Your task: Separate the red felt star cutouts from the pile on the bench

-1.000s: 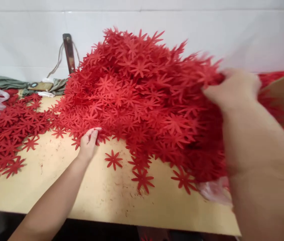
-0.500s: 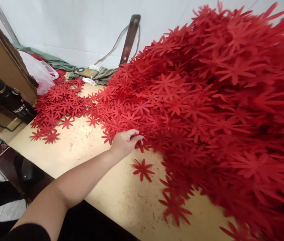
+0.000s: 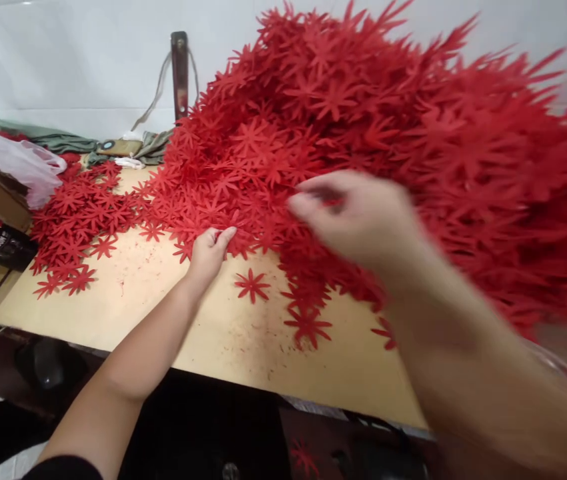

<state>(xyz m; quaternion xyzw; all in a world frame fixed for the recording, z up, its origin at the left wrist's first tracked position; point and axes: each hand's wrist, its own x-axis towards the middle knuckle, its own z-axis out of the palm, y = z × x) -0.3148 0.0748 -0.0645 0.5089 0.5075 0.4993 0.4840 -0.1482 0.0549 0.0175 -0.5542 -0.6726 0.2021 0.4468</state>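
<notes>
Left hand (image 3: 208, 255) pinched by red flower heap (image 3: 273, 150); right hand (image 3: 368, 220) curled, blurred; cannot tell whether either grasps anything.

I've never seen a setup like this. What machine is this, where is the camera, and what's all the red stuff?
There's no machine, just a person's left hand and right hand, both bare. The camera is worn on the head, looking forward and down. On the tan tabletop rises a big heap of red flower-shaped cutouts, with a smaller pile to its left and a single cutout in front. The left hand is at the heap's near edge; the right, blurred, is in front of the heap. I can't tell whether either holds a cutout. A white plastic bag lies farther left.
</notes>
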